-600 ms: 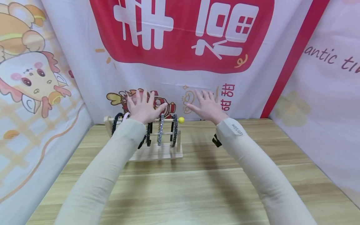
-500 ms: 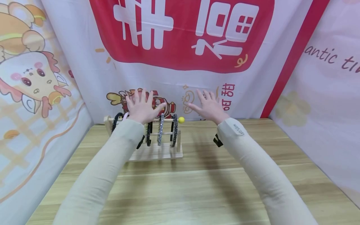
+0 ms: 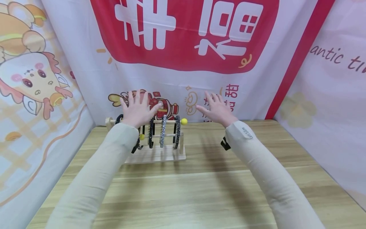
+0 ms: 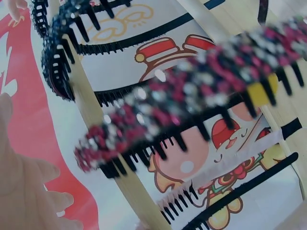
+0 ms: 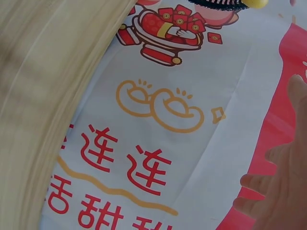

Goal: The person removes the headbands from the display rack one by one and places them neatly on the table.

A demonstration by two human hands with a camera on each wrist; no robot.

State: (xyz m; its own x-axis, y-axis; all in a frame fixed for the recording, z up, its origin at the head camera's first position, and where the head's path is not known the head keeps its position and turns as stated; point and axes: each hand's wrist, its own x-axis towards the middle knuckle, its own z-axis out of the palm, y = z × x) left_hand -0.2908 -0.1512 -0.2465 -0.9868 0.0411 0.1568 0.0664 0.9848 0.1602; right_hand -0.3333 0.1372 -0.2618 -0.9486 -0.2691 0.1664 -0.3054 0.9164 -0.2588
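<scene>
Fingers spread, my left hand (image 3: 138, 109) hovers over the left part of a wooden headband stand (image 3: 160, 156). Toothed headbands hang on its bars: a silver glittery headband (image 3: 163, 131), a dark headband (image 3: 177, 132) at the right end, and others partly behind my left hand and sleeve. The left wrist view shows a pink-and-silver sparkly headband (image 4: 192, 91) close up, with a dark blue headband (image 4: 55, 52) beyond it. To the right of the stand, my right hand (image 3: 218, 109) is raised with fingers spread, holding nothing. Neither hand appears to grip a headband.
The stand sits towards the back of a wooden table (image 3: 183, 190). A yellow ball (image 3: 184, 121) caps its upper bar. Behind hangs a white cloth (image 3: 186, 76) with red printing, and patterned cloths enclose both sides.
My left hand has shifted a little left, uncovering more of the stand and a second yellow ball. My right hand has drifted slightly right. The headbands in view have stayed put.
</scene>
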